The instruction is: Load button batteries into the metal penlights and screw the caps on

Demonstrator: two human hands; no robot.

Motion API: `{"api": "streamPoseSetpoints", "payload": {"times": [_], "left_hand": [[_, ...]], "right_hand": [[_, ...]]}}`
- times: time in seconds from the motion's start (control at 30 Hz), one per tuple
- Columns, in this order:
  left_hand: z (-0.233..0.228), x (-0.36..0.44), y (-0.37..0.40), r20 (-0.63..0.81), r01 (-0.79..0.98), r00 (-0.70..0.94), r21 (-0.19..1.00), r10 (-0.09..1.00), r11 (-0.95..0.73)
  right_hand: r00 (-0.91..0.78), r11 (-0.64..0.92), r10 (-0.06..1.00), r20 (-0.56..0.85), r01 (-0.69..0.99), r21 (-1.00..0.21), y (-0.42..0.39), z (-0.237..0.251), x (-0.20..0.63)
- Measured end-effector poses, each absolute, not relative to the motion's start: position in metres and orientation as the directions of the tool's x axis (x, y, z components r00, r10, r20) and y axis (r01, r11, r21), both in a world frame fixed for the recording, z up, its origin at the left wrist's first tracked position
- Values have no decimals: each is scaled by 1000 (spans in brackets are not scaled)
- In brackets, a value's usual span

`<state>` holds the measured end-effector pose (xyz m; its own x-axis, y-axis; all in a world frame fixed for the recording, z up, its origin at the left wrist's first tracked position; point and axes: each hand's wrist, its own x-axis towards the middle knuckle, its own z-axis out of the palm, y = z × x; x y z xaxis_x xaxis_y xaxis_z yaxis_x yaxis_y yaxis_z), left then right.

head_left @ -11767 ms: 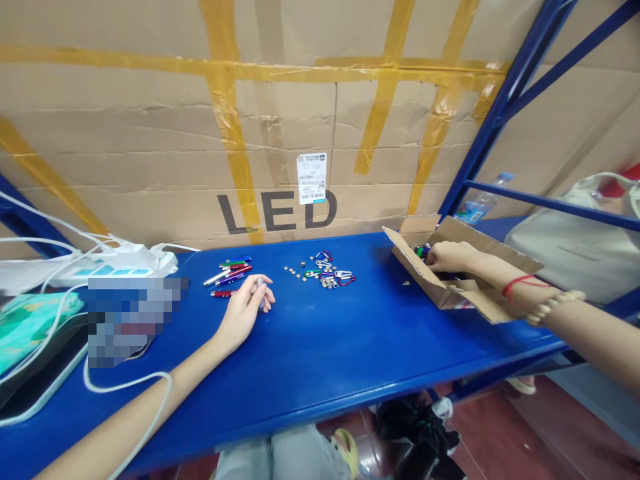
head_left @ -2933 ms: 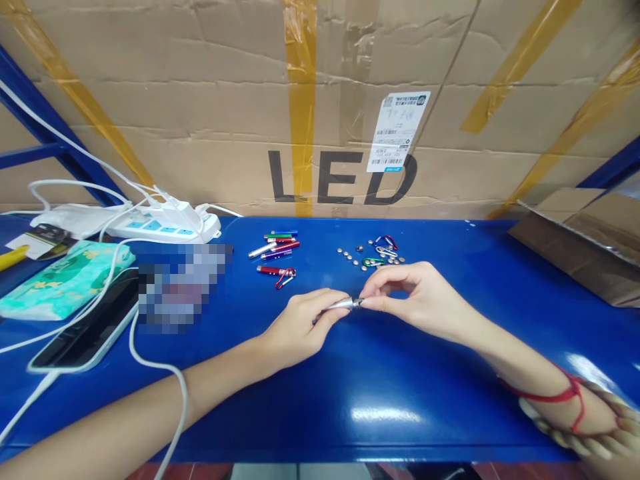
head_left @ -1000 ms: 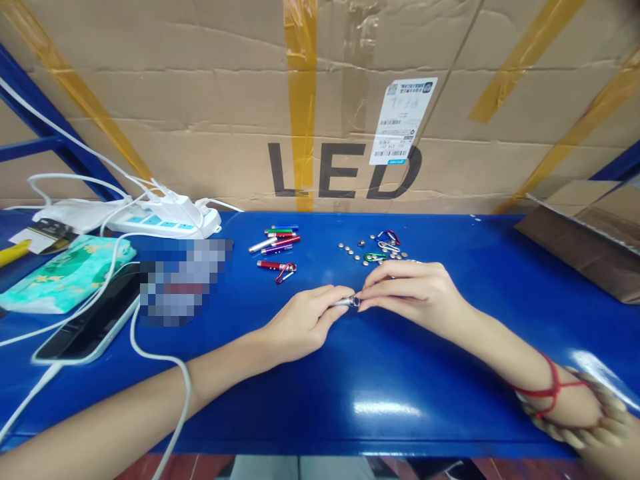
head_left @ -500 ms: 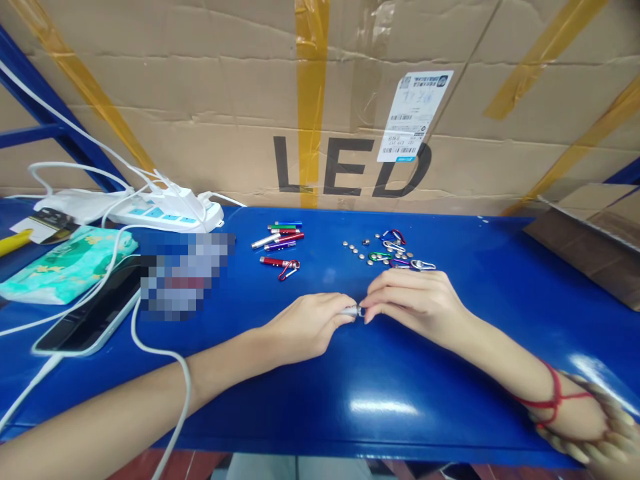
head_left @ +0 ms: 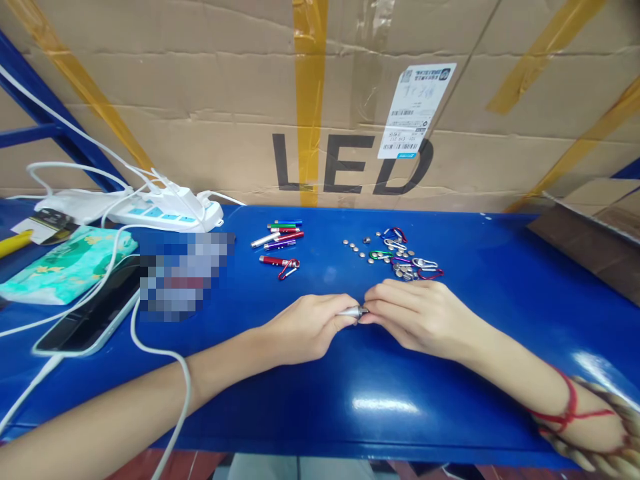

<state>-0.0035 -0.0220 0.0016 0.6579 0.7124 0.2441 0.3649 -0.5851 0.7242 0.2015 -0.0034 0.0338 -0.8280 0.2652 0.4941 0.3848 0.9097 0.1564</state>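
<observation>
Item: small silver keychain flashlight (head_left: 352,311), which we hold low over the blue bench (head_left: 320,393). Our left hand (head_left: 306,327) is closed around its barrel; our right hand (head_left: 417,315) pinches its exposed tip. Behind the hands: a row of coloured flashlights (head_left: 278,239), scattered button cells (head_left: 357,249) and carabiner clips (head_left: 406,260). At left: white power strip (head_left: 165,212), phone (head_left: 87,319) on a cable.

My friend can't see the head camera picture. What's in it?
Two hands, left hand and right hand, pinch a small silver flashlight between them over a blue table. Behind lie coloured flashlights, button batteries and carabiner clips.
</observation>
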Motion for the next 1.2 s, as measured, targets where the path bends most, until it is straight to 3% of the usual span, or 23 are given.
{"api": "streamPoseSetpoints", "payload": {"times": [0.2,0.37,0.53,0.7,0.8,0.9,0.97,1.07,1.2], "left_hand": [[-1,-2,-22,335,382,676,601,656,-702],[-2,-3,-22,355,415,692,517,629,-749],[1,-1,-22,289,413,667,623,687,-664],[5,2,-22,229,409,639,707,734,-577],[6,2,-22,227,439,588,717,776,-542],[5,0,-22,222,456,491,758,842,-466],[3,-1,-22,226,436,462,784,858,-441],[2,-1,-22,238,413,478,789,845,-456],[5,0,-25,236,425,518,763,822,-487]], "right_hand": [[-810,909,399,430,413,-65,-7,28,200],[-711,786,597,371,425,-449,-12,28,193],[-601,457,795,85,500,-736,-13,35,188],[-618,349,786,-9,456,-819,-10,41,191],[-628,368,778,1,455,-811,-4,47,199],[-517,388,854,51,570,-724,12,53,213],[-369,366,924,106,763,-533,27,55,226],[-129,145,984,121,980,-136,50,53,244],[-3,3,1000,-5,1000,-10,70,45,259]]}}
